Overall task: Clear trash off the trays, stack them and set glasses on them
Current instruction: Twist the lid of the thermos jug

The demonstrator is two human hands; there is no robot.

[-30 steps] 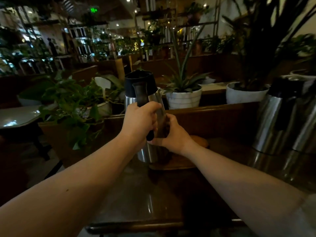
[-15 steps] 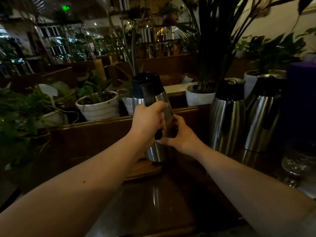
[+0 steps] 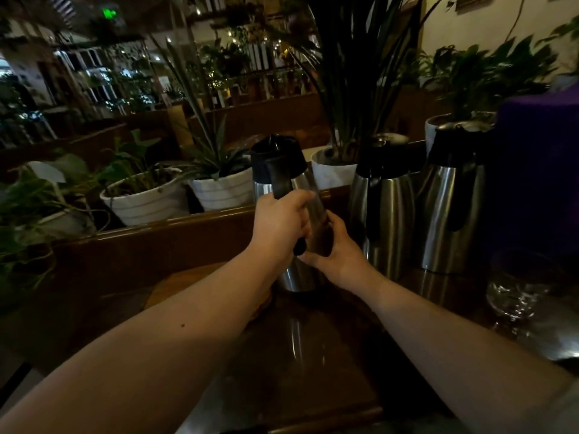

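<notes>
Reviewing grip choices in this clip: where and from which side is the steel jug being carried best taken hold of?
By its black handle, from the person's near side, since the handle faces them. The left hand is wrapped around it, and the right hand steadies the smooth, tapering body of the steel jug, which probably offers a poorer grip by itself.
</notes>
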